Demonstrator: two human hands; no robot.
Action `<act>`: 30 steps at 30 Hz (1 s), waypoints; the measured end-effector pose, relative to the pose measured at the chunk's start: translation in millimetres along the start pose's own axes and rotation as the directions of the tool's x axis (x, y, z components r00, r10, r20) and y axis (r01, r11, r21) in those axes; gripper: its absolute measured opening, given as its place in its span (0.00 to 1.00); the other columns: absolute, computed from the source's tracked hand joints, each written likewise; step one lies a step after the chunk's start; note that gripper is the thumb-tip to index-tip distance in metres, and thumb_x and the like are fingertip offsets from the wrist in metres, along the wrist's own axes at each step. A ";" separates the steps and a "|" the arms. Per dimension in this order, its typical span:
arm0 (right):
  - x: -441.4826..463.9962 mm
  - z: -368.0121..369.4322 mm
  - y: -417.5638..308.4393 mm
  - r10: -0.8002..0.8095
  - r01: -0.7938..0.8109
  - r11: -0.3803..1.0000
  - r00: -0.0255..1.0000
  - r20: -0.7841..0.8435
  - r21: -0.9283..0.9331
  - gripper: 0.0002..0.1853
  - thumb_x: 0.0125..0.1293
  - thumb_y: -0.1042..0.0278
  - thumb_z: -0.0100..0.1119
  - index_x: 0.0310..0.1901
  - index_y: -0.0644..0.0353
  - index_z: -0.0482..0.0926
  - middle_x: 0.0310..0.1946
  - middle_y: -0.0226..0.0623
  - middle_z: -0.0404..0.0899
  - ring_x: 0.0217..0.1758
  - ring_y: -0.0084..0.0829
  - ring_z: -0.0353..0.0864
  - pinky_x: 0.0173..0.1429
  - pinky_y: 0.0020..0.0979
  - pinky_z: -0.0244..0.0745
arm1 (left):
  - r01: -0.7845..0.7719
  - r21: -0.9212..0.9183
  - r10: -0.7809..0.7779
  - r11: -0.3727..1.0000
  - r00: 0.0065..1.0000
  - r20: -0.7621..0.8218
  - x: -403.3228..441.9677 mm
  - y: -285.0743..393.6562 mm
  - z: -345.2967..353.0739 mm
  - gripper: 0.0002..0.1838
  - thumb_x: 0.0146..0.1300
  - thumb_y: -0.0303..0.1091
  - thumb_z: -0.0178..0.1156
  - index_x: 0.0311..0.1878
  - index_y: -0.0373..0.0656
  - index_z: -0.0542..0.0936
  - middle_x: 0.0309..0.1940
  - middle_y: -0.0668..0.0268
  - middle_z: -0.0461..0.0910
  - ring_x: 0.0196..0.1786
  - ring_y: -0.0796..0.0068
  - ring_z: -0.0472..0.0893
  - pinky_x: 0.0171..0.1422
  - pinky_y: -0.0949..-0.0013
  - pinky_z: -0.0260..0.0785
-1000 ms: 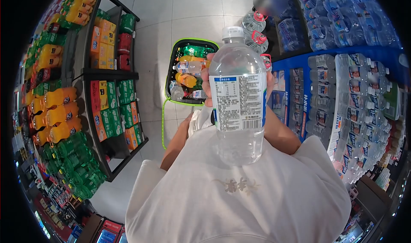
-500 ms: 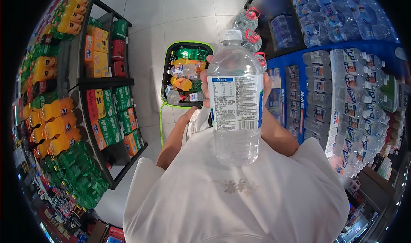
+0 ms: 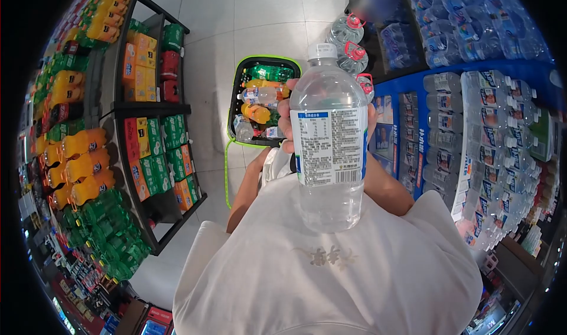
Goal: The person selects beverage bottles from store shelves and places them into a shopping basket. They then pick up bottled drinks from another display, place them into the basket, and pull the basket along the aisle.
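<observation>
A large clear plastic bottle (image 3: 331, 208) with a white cap stands nearly upright close in front of my chest. Its printed back label, with a table and a barcode, faces me. Fingers of my right hand (image 3: 286, 122) wrap its left side, and skin shows at its right edge too; the palm is hidden behind it. Lower down, my left hand (image 3: 261, 157) is by the near edge of a black basket (image 3: 235, 90) with a lime-green rim, its fingers out of sight. Green, orange and clear drink bottles lie in the basket.
Shelving (image 3: 155, 108) with boxed cans and stacked orange (image 3: 88, 164) and green bottles lines the left. Large water jugs (image 3: 353, 57) with red handles stand ahead on the tiled floor. A blue display (image 3: 387, 87) and rows of bottled drinks (image 3: 490, 140) fill the right.
The bottle has come slightly lower and to the right in view and has turned a little. The basket and shelves have shifted slightly right as the camera moved.
</observation>
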State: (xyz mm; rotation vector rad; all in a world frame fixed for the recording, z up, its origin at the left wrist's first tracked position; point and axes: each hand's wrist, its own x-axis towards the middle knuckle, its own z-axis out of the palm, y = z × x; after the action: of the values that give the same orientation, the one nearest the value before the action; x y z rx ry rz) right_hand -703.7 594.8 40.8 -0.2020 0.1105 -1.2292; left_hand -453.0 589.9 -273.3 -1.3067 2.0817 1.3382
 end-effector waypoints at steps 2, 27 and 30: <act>-0.8 -2.9 -1.2 0.011 -0.011 1.000 1.000 0.005 0.000 0.60 0.48 0.31 0.68 0.73 0.61 0.50 0.60 0.58 0.62 0.57 0.49 0.69 0.60 0.51 0.73 | 0.003 0.002 -0.003 1.000 1.000 -0.004 0.0 0.2 1.4 0.26 0.62 0.37 0.61 0.63 0.38 0.73 0.59 0.55 0.75 0.62 0.62 0.73 0.66 0.62 0.65; -8.0 -2.5 -3.3 0.032 -0.032 0.999 0.999 -0.006 -0.003 0.60 0.48 0.28 0.65 0.72 0.62 0.51 0.60 0.58 0.63 0.56 0.49 0.70 0.60 0.51 0.73 | 0.041 0.040 -0.039 0.998 0.999 -0.028 -0.8 0.0 8.5 0.26 0.62 0.37 0.60 0.62 0.38 0.74 0.59 0.54 0.75 0.62 0.60 0.73 0.66 0.61 0.65; -6.9 -4.2 -3.0 0.039 -0.039 0.999 0.999 -0.010 -0.002 0.60 0.48 0.27 0.64 0.72 0.62 0.51 0.60 0.57 0.63 0.56 0.49 0.70 0.59 0.51 0.73 | 0.048 0.050 -0.046 0.998 0.998 -0.034 -1.3 -1.8 7.4 0.26 0.62 0.37 0.60 0.62 0.38 0.74 0.59 0.54 0.75 0.62 0.60 0.73 0.66 0.61 0.65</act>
State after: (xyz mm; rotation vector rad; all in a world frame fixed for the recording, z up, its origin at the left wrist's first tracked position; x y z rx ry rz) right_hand -709.5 600.0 37.2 -0.1942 0.1240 -1.1919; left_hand -452.2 596.6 -277.1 -1.3566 2.0792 1.2449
